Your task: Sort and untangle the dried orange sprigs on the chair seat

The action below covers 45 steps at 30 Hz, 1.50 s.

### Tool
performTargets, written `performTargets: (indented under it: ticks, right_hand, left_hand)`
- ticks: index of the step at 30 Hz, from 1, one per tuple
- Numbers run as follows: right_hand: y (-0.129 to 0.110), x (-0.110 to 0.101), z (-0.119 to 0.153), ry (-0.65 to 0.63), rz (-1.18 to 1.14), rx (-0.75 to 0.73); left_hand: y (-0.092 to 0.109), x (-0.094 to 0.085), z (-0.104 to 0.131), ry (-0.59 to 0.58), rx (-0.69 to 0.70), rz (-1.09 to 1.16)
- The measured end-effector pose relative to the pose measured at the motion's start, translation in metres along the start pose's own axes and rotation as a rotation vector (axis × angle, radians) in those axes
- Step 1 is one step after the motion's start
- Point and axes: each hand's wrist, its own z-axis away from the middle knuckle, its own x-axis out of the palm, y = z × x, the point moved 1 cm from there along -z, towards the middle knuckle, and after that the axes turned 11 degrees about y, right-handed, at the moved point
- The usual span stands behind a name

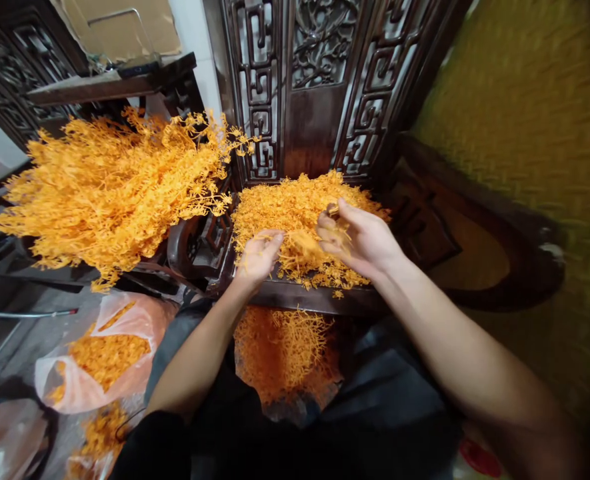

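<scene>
Centre frame: I log orange, branching, plastic-looking sprigs [295,203], heaped on a dark carved wooden chair [319,297], presumably for easy reach | left hand [259,257]: fingers pinching sprigs | right hand [362,235]: fingers curled round blurred sprigs | upper left: bushy orange bundle [109,193], apart, perhaps against tangling

A shiny dark brown wooden seat [319,298] holds a wide, bumpy heap of small, bright orange, curly bits [295,200]. The heap covers most of the seat, and a few bits lie near its front edge. Left of the seat, a big, bushy bunch of thin orange stems [119,193] rests on dark wooden furniture [95,89]. On the grey floor [27,340], also left of the seat, sits a thin pinkish-white plastic bag [139,370] with orange bits inside.
</scene>
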Motion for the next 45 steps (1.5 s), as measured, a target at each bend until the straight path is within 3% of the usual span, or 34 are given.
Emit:
performTargets:
  ticks: [4, 8, 12, 15, 19, 23, 28, 30, 33, 35, 37, 40, 45]
  right_hand:
    - [0.012, 0.007, -0.002, 0.022, -0.032, 0.053]
    - [0.026, 0.008, -0.006, 0.124, 0.132, -0.095]
    - [0.04, 0.008, -0.01, 0.1, 0.399, -0.304]
    - [0.048, 0.01, -0.012, 0.062, 0.551, -0.36]
    - [0.05, 0.015, -0.014, 0.028, 0.645, -0.422]
    - [0.046, 0.022, -0.009, -0.014, 0.725, -0.537]
    - [0.048, 0.032, -0.003, -0.17, 0.651, -0.512]
    - [0.052, 0.022, -0.022, -0.102, 0.582, -0.447]
    - [0.056, -0.014, -0.074, 0.228, 0.575, -0.415]
    - [0.056, -0.043, -0.107, 0.486, 0.759, -0.534]
    - [0.057, -0.064, -0.127, 0.587, 0.999, -0.567]
    - [0.06, -0.074, -0.13, 0.526, 1.256, -0.613]
    - [0.059, -0.072, -0.12, 0.43, 1.327, -0.666]
  left_hand:
    - [-0.002, 0.009, 0.006, -0.113, 0.221, -0.184]
    - [0.007, 0.017, 0.013, -0.193, 0.334, -0.413]
    - [0.011, 0.027, 0.018, -0.33, 0.289, -0.342]
    - [0.006, 0.031, 0.017, -0.406, 0.18, -0.208]
    - [0.001, 0.028, 0.015, -0.384, 0.065, -0.158]
    - [0.009, 0.015, 0.017, -0.332, 0.314, -0.285]
    - [0.029, -0.003, 0.03, -0.52, 0.547, -0.442]
    - [0.037, -0.008, 0.038, -0.613, 0.537, -0.405]
    - [0.038, -0.013, 0.043, -0.779, 0.403, -0.368]
    - [0.033, -0.015, 0.036, -0.67, 0.281, -0.281]
    - [0.024, -0.016, 0.023, -0.435, 0.172, -0.124]
    - [0.013, -0.017, 0.003, -0.235, 0.069, 0.051]
    - [0.006, -0.012, -0.013, -0.075, -0.031, 0.151]
